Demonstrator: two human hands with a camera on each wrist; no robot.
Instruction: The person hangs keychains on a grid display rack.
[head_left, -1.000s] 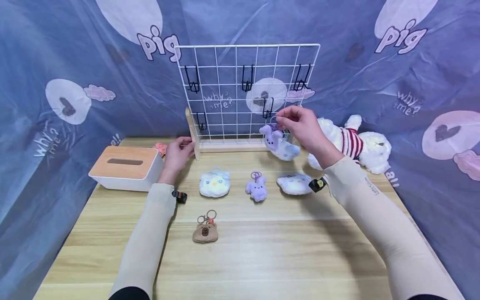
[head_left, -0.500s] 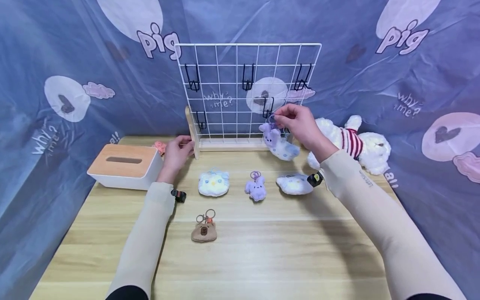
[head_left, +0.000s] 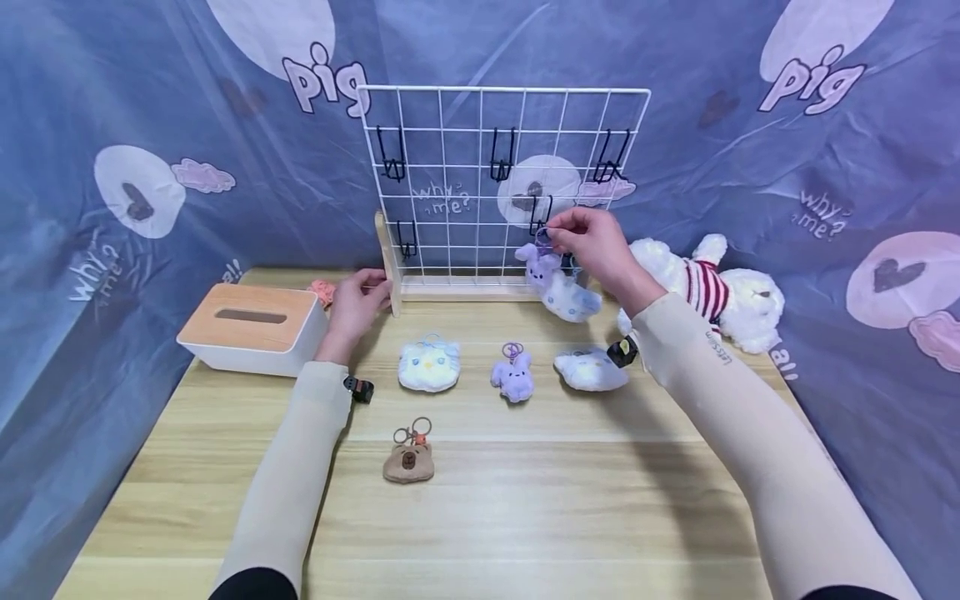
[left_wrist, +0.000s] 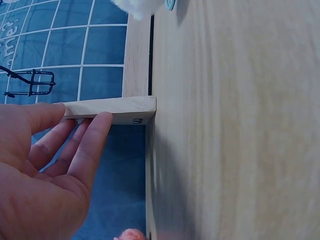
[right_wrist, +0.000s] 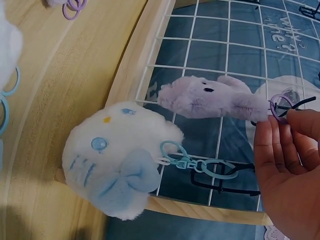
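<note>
My right hand [head_left: 596,247] pinches the purple ring [right_wrist: 280,103] of a purple plush bunny keychain [right_wrist: 212,97] by a black hook [right_wrist: 306,102] on the white wire grid rack [head_left: 459,156]. In the right wrist view the hook's tip crosses the ring; whether it passes through, I cannot tell. Beside the bunny, a white cat plush keychain [right_wrist: 117,157] with a blue bow hangs by turquoise rings from another black hook [right_wrist: 220,189]. My left hand [head_left: 357,307] holds the rack's left wooden upright [left_wrist: 112,106], thumb on one face and fingers on the other.
On the wooden table [head_left: 525,508] lie two white cat plushes [head_left: 428,367], a purple plush keychain [head_left: 513,379] and a brown capybara keychain [head_left: 408,463]. A tissue box [head_left: 251,325] stands left; a white stuffed toy [head_left: 742,304] lies right. Several hooks [head_left: 501,158] are on the grid.
The right hand has shifted slightly left and up with the bunny's ring, close to the hook. The left hand keeps its hold on the upright. The head view has tilted a little.
</note>
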